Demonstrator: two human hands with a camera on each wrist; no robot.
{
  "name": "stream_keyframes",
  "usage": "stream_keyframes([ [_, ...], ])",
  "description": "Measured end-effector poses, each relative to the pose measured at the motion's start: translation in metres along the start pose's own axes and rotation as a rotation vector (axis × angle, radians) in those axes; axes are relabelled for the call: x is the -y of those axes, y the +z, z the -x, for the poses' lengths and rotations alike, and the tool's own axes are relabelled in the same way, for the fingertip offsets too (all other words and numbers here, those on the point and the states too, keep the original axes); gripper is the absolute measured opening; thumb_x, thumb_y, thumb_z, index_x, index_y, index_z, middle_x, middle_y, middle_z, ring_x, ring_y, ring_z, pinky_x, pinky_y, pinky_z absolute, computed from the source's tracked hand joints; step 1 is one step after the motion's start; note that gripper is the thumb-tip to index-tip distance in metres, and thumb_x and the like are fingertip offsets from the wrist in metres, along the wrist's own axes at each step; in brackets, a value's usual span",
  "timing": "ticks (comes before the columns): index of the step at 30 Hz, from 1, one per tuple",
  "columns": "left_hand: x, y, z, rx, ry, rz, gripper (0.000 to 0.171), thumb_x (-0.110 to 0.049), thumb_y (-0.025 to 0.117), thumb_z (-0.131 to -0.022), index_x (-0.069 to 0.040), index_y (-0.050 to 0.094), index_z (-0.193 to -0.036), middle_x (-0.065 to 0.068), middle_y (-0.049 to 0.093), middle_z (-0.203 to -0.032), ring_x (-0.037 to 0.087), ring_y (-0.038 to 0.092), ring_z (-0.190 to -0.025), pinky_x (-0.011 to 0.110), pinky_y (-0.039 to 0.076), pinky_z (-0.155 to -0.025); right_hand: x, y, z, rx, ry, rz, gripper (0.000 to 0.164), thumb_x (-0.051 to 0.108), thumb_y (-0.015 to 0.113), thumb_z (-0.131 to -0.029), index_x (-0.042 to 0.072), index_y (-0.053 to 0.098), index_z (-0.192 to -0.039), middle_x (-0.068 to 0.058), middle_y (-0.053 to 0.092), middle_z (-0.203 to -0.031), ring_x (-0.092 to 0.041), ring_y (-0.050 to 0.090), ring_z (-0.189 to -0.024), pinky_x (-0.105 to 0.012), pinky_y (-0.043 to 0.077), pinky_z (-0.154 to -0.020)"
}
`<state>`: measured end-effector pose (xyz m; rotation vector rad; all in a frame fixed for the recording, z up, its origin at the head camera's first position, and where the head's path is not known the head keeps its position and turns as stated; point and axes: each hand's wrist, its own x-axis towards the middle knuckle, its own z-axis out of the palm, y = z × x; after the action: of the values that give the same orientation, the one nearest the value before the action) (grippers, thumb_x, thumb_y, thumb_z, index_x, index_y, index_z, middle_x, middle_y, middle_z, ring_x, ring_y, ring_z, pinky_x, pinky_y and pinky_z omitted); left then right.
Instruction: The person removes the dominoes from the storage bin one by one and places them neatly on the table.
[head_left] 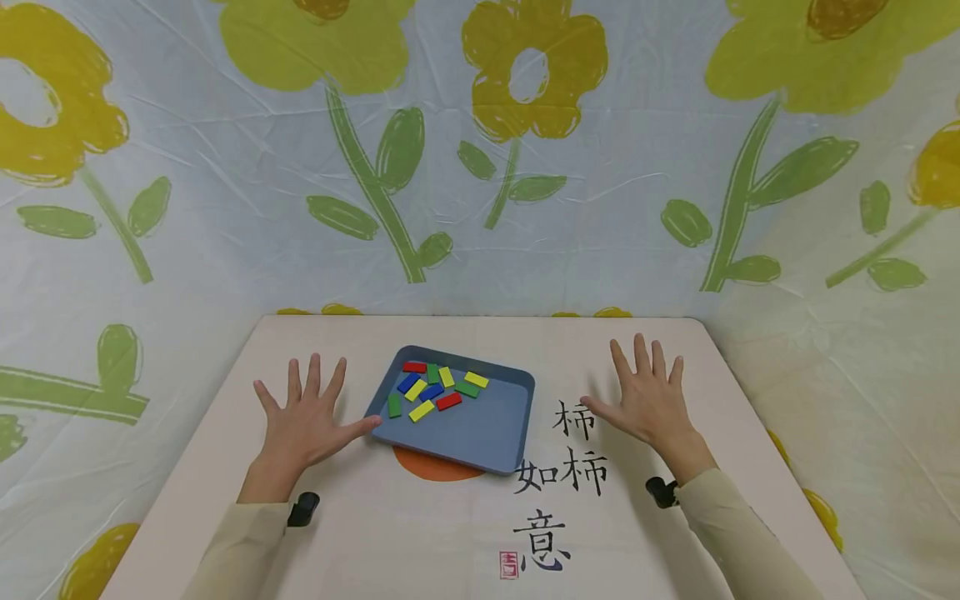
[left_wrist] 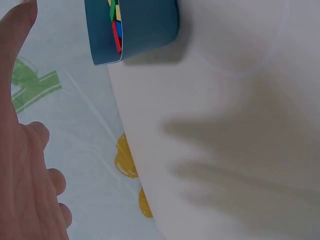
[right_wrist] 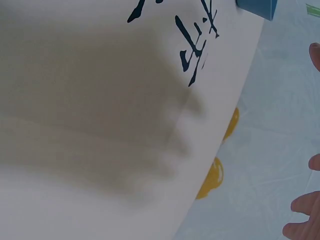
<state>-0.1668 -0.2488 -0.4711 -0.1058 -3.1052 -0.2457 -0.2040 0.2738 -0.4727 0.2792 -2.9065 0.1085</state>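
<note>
A blue-grey tray [head_left: 472,433] lies slightly turned on the table, left of centre. Several small rectangular blocks in red, yellow, green and blue, among them a red block [head_left: 449,401] and a yellow block [head_left: 422,411], lie scattered towards its left and far side. My left hand [head_left: 303,421] is spread over the table left of the tray, its thumb tip overlapping the tray's near left corner in the head view; contact cannot be told. To the right, beyond the tray, my right hand [head_left: 652,404] hovers with fingers spread and holds nothing. In the left wrist view the tray [left_wrist: 150,30] shows end-on.
The pale table [head_left: 420,550] bears black brush characters [head_left: 543,542], a red seal print [head_left: 508,565] and an orange printed shape [head_left: 435,465] partly under the tray. A flower-printed cloth [head_left: 570,233] encloses the table's back and sides. Each wrist carries a small black device [head_left: 303,509].
</note>
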Motion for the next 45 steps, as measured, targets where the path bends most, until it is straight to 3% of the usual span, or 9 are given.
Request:
stream_keyframes([
  [11,-0.002,0.003,0.0,-0.001,-0.005,0.038,0.118,-0.091,0.048,-0.08,-0.017,0.017,-0.166,0.03,0.004,-0.169,0.058,-0.004,-0.154,0.083,-0.024,-0.104,0.002,0.0,-0.002,0.004,0.017,-0.012,0.113,0.08,0.063,-0.08,0.009,0.032,-0.162,-0.034,0.02,-0.165,-0.06,0.018,-0.15,-0.085,0.01,-0.112],
  [19,-0.01,0.026,-0.003,0.031,-0.017,0.14,0.119,-0.089,0.049,-0.082,-0.018,0.008,-0.167,0.03,0.0,-0.17,0.057,-0.011,-0.154,0.085,-0.023,-0.102,0.01,0.004,-0.004,0.011,0.034,-0.077,0.114,0.081,0.061,-0.081,0.01,0.027,-0.164,-0.034,0.016,-0.167,-0.06,0.014,-0.151,-0.084,0.009,-0.113],
  [26,-0.018,0.045,-0.004,0.045,-0.045,0.302,0.117,-0.083,0.054,-0.084,-0.018,0.004,-0.168,0.03,0.006,-0.17,0.058,0.002,-0.154,0.085,-0.003,-0.111,0.026,0.008,-0.009,0.029,0.029,-0.153,0.112,0.079,0.061,-0.083,0.011,0.024,-0.165,-0.032,0.012,-0.168,-0.059,0.011,-0.152,-0.082,0.01,-0.114],
  [34,-0.024,0.063,-0.006,0.079,-0.087,0.564,0.118,-0.075,0.064,-0.086,-0.02,-0.001,-0.167,0.021,0.021,-0.17,0.045,0.023,-0.155,0.068,0.023,-0.121,0.055,0.01,-0.022,0.056,0.001,-0.261,0.11,0.076,0.063,-0.084,0.014,0.022,-0.166,-0.029,0.011,-0.169,-0.057,0.011,-0.153,-0.077,0.015,-0.118],
  [39,-0.029,0.072,-0.008,0.086,-0.075,0.68,0.119,-0.067,0.072,-0.085,-0.023,-0.002,-0.167,0.019,0.025,-0.169,0.043,0.025,-0.155,0.068,0.026,-0.12,0.072,0.013,-0.028,0.073,-0.038,-0.322,0.11,0.074,0.065,-0.084,0.016,0.021,-0.166,-0.027,0.013,-0.17,-0.056,0.015,-0.153,-0.074,0.021,-0.119],
  [45,-0.034,0.074,-0.01,0.097,-0.06,0.714,0.122,-0.065,0.076,-0.082,-0.022,0.0,-0.167,0.02,0.024,-0.169,0.042,0.026,-0.155,0.067,0.026,-0.121,0.09,0.012,-0.036,0.095,-0.111,-0.451,0.108,0.066,0.072,-0.084,0.018,0.021,-0.166,-0.023,0.017,-0.17,-0.049,0.021,-0.154,-0.073,0.033,-0.114],
])
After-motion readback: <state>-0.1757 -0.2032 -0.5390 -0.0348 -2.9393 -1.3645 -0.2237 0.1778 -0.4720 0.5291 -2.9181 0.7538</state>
